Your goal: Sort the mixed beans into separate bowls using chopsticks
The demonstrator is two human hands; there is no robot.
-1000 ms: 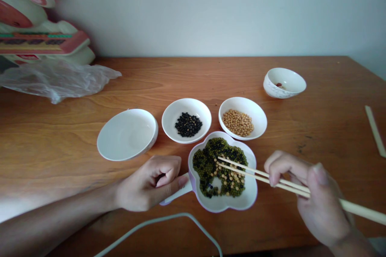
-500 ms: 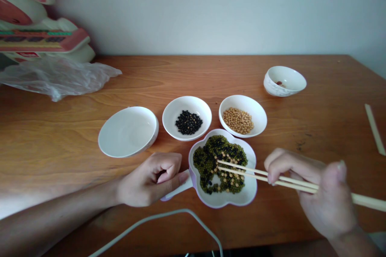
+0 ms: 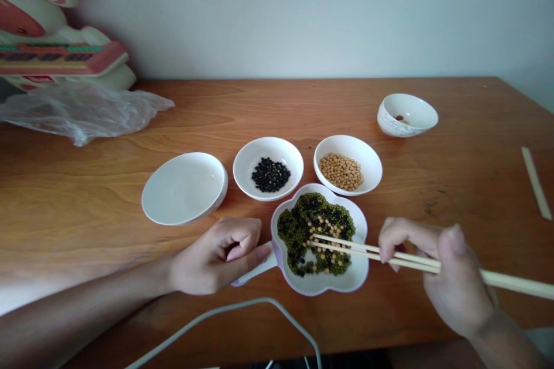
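My left hand (image 3: 216, 255) is closed round the short handle of a flower-shaped white dish (image 3: 320, 285). That dish holds mixed beans (image 3: 315, 233), green, black and yellow. My right hand (image 3: 441, 274) grips a pair of wooden chopsticks (image 3: 372, 252), whose tips lie over the yellow beans in the dish. Behind the dish stand three white bowls: an empty one (image 3: 184, 187) at left, one with black beans (image 3: 268, 168) in the middle, one with yellow beans (image 3: 347, 165) at right.
A small patterned bowl (image 3: 407, 115) sits at the back right on the wooden table (image 3: 64, 184). A clear plastic bag (image 3: 82, 110) and stacked pink-and-white things (image 3: 47, 40) are at the back left. A pale strip (image 3: 535, 182) lies far right. A grey cable (image 3: 242, 314) runs along the near edge.
The chopstick tips shifted slightly over the mixed beans and my right hand turned a little. My left hand kept its hold on the handle.
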